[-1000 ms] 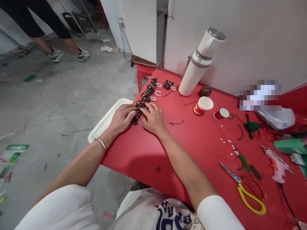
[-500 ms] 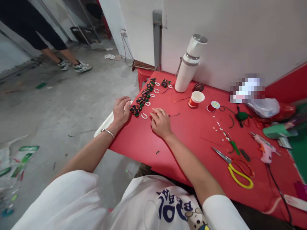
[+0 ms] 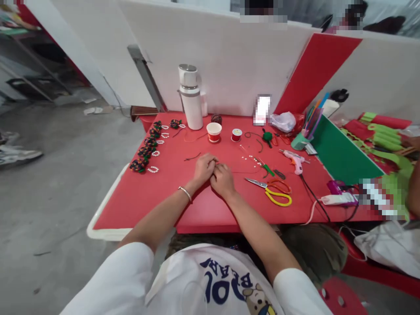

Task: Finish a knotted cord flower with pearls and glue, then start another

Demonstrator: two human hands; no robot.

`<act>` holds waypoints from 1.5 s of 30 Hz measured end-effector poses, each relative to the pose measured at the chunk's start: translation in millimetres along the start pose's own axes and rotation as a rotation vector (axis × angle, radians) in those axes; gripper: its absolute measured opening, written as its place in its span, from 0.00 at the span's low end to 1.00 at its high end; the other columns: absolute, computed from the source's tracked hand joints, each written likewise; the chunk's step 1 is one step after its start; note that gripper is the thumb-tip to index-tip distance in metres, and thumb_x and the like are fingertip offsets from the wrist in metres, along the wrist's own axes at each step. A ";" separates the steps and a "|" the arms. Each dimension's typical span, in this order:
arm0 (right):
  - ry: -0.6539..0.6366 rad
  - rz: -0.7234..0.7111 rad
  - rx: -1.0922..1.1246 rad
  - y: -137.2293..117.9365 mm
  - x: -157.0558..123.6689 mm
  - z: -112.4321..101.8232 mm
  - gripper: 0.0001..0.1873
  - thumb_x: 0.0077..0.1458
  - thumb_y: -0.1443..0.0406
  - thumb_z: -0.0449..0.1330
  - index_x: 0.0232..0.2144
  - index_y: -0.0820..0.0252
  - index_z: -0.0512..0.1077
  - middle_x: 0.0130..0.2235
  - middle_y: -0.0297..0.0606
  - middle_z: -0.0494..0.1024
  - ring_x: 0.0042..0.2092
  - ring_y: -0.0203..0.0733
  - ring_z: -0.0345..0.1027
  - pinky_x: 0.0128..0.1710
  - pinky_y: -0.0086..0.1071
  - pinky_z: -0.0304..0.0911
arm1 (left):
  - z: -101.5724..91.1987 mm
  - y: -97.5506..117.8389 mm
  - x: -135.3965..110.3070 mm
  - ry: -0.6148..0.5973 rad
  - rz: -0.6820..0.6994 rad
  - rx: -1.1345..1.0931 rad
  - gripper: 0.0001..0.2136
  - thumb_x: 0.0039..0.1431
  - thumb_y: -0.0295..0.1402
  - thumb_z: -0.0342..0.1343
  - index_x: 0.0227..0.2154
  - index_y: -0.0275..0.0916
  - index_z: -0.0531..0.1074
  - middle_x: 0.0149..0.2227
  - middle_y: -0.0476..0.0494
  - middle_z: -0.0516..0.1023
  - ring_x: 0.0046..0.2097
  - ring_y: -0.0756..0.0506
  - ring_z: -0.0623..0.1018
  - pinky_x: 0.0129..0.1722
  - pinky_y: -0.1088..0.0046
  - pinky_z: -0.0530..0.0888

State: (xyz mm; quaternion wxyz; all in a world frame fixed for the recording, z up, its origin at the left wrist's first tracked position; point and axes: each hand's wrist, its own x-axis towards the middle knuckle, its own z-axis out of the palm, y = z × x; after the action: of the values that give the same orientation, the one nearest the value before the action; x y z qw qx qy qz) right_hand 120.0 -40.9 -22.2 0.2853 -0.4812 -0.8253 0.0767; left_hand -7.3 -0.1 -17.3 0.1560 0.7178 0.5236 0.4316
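My left hand (image 3: pixel 203 168) and my right hand (image 3: pixel 223 179) rest side by side in the middle of the red table (image 3: pixel 157 197), knuckles touching. The fingers of both are curled in together; whatever they pinch is too small to make out. A short black cord (image 3: pixel 192 156) lies just left of them. Loose white beads (image 3: pixel 250 157) and a green-handled tool (image 3: pixel 267 168) lie to the right. A row of dark braided ornaments with pearl loops (image 3: pixel 144 153) runs along the table's left edge, away from both hands.
A white flask (image 3: pixel 190 98), a paper cup (image 3: pixel 214 131) and a red thread spool (image 3: pixel 236 134) stand at the back. Yellow-handled scissors (image 3: pixel 274 194) and a pink glue gun (image 3: pixel 295 160) lie to the right. A green sheet (image 3: pixel 341 153) and another person's arm (image 3: pixel 414 179) are further right.
Both hands left the braided ornaments at the left edge and came together at the table's middle. The view swung to the right and upward.
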 end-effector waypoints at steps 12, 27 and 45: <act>-0.001 0.079 -0.014 19.1 -7.5 -13.6 0.11 0.65 0.69 0.54 0.39 0.60 0.78 0.43 0.46 0.82 0.47 0.49 0.69 0.53 0.41 0.64 | 34.1 6.1 21.9 -0.021 -0.320 -0.364 0.13 0.58 0.44 0.54 0.27 0.40 0.74 0.28 0.45 0.77 0.33 0.46 0.76 0.36 0.70 0.71; -0.019 0.063 0.073 19.7 -6.5 -11.3 0.15 0.65 0.68 0.56 0.48 0.58 0.81 0.46 0.42 0.85 0.50 0.48 0.72 0.55 0.41 0.65 | 26.8 -0.4 40.4 -0.166 -0.477 -0.742 0.13 0.51 0.42 0.66 0.25 0.37 0.74 0.24 0.47 0.74 0.28 0.50 0.73 0.31 0.72 0.69; -0.419 -0.368 0.154 -42.5 -19.0 -3.7 0.14 0.64 0.52 0.63 0.39 0.54 0.82 0.40 0.38 0.80 0.43 0.41 0.71 0.41 0.34 0.61 | -63.6 -76.5 13.0 -0.075 -0.279 0.339 0.08 0.60 0.40 0.62 0.31 0.42 0.76 0.42 0.39 0.76 0.41 0.38 0.78 0.40 0.62 0.71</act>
State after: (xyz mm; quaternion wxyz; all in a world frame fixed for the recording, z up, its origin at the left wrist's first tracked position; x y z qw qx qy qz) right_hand 97.2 -79.7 -9.6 0.1533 -0.2739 -0.9315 0.1838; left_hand -103.3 27.8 -26.2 0.1105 0.6699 0.6768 0.2846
